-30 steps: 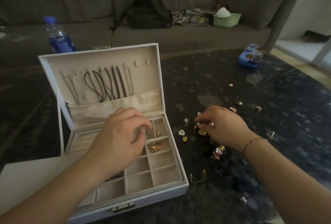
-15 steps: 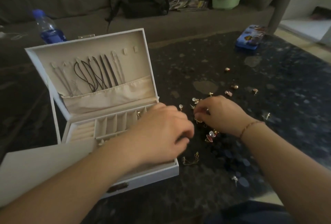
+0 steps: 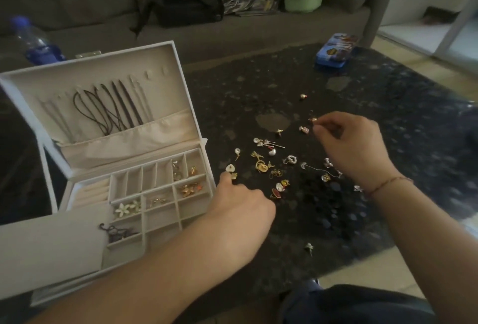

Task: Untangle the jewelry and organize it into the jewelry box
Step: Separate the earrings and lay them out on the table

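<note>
The white jewelry box (image 3: 181, 106) sits open on the dark counter (image 3: 388, 142), its lid standing up with dark cords (image 3: 108, 109) hanging inside. In the tray, a white flower piece (image 3: 124, 208) and gold pieces (image 3: 188, 189) lie in separate compartments. Just right of the box, loose earrings (image 3: 263, 163) are scattered over the counter — gold, pearl and silver bits, some touching, some apart. The left hand (image 3: 240, 209) reaches out right beside the box's right wall, one finger stretched onto a small white heart-shaped piece (image 3: 229, 168). The right hand (image 3: 351, 147), farther right of the box, has its fingers curled and pinches a tiny gold earring (image 3: 313, 119) at the fingertips. Beyond the box stand a blue-capped bottle (image 3: 33, 41) and — well to the right — a blue tin (image 3: 335, 50)
</note>
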Motion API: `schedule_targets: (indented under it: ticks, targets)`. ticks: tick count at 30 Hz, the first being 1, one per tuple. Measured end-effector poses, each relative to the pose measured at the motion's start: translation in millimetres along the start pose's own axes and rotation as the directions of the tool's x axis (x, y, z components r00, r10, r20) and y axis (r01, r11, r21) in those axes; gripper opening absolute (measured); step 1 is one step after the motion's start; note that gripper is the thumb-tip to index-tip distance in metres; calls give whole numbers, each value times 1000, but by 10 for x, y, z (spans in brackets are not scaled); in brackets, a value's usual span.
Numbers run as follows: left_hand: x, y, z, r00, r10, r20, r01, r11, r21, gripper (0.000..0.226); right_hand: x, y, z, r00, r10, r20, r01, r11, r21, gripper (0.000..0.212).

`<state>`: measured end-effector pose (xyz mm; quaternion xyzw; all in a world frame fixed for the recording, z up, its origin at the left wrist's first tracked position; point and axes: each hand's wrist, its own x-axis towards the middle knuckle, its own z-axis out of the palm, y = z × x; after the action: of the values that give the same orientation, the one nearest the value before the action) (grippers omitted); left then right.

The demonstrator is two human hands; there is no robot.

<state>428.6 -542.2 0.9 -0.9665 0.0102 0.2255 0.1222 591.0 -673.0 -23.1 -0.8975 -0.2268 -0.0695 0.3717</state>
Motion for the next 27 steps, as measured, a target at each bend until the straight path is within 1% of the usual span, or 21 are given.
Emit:
schedule_targets:
  ticks: [2,3,4,5,7,9,12,14,16,17,18,20,22,24,25,27]
  targets:
    - [-34,29,75,999,0,-36,-1,1000,-14,15,-34,82,-44,1000,-2,17,2,1000,-6,6]
    - [-47,53,121,998,-1,-58,0,1000,-25,13,-52,101,-66,998,-18,66,18,1000,-6,8]
    - [-62,85,164,997,-3,-83,0,999,-36,13,-74,111,-85,988,-49,144,51,999,-12,13]
    - [-75,119,210,995,-5,-104,1,999,-44,15,-100,112,-91,967,-101,236,111,993,-30,16]
    - [-97,183,285,990,-14,-142,8,999,-44,22,-158,62,-73,888,-224,402,272,960,-66,18]
    - [-110,227,335,983,-28,-182,23,999,-29,27,-210,-27,-31,807,-317,498,391,919,-47,18]
    - [-116,260,328,984,-34,-172,35,999,6,34,-249,-99,46,733,-363,576,467,884,-37,21]
    - [-110,259,301,984,-42,-175,43,999,-3,34,-260,-107,114,708,-351,613,495,866,-76,20]
    - [-97,249,283,970,-68,-231,60,997,-45,31,-259,-100,169,691,-340,638,511,854,-99,15]
    - [-89,245,276,960,-86,-267,69,995,-72,31,-244,-91,165,691,-331,642,514,850,-115,12]
    - [-79,242,268,949,-103,-299,77,992,-97,32,-220,-80,132,706,-314,635,503,853,-138,10]
    - [-38,240,238,928,-138,-346,92,985,-145,36,-160,-23,-16,773,-245,585,407,899,-161,9]
    - [31,238,208,910,-180,-375,110,974,-200,37,-113,82,-182,863,-177,472,253,962,-101,16]
    - [126,237,199,897,-229,-377,143,960,-242,36,-98,208,-272,936,-114,333,136,990,-44,23]
    - [173,236,198,894,-250,-372,161,954,-254,35,-100,260,-284,953,-86,289,106,993,-54,23]
    - [243,233,204,895,-273,-353,177,943,-280,31,-116,332,-255,964,-46,262,81,989,-123,20]
